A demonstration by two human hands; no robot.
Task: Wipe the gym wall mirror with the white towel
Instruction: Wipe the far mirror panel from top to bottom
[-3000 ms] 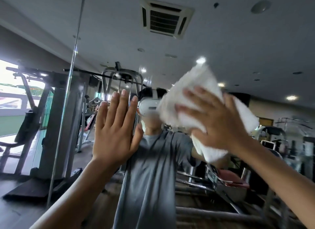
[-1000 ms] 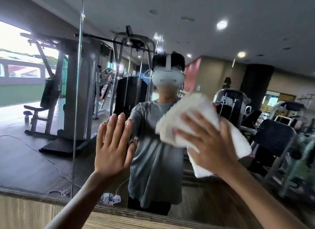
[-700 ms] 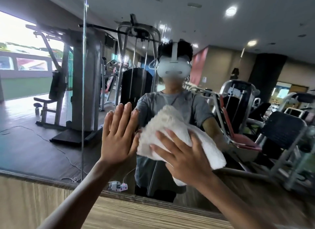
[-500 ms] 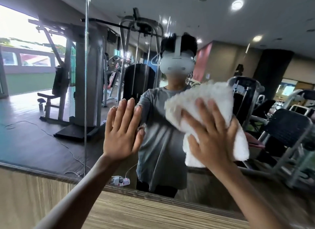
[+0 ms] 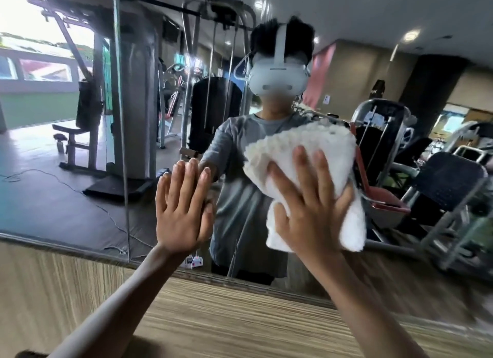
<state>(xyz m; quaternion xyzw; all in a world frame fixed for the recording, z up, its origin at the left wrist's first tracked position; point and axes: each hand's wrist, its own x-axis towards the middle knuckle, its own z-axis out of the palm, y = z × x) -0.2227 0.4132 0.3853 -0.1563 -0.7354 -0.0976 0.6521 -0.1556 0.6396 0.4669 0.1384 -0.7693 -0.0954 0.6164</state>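
Gym machines [image 5: 128, 91] are showing in the wall mirror [image 5: 66, 171] filling the upper frame, above a wooden panel [image 5: 213, 317]. Centre right, the white towel [image 5: 328, 149] is lying bunched against the glass, with the right hand [image 5: 312, 213] pressing it with spread, straight fingers. The left hand [image 5: 181, 213] is bracing flat and open at centre. Even pressure and overlapping strokes would likely be serving best.

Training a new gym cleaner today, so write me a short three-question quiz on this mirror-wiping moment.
1. True or false: the left hand lies flat on the mirror, fingers straight.
2. What does the right hand press against the mirror? A) sponge B) towel C) spray bottle
3. Fill in: below the mirror's lower edge runs a ___-grain wall panel.
Key: 1 true; 2 B; 3 wood.
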